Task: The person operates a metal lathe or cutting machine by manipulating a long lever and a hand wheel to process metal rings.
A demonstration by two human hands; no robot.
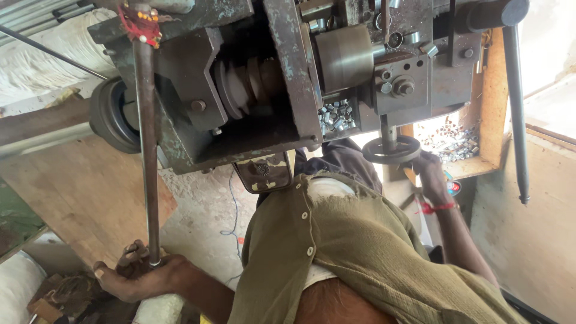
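My left hand (pixel 135 276) is closed around the lower end of a long steel rod (pixel 147 150). The rod runs up into a heavy grey-green machine (pixel 240 72), and a red thread tassel (pixel 139 24) is tied near its top. My right hand (pixel 433 177), with a red thread on its wrist, grips the rim of a small black handwheel (pixel 393 150) on the machine's underside. My olive button shirt (pixel 360 252) fills the lower middle of the view.
Several small shiny metal sleeves (pixel 337 115) lie in a pocket of the machine, and more fill a wooden tray (pixel 489 120) on the right. A dark lever bar (pixel 516 108) hangs at far right. A wooden board (pixel 84 192) and white sacks (pixel 36 60) are at the left.
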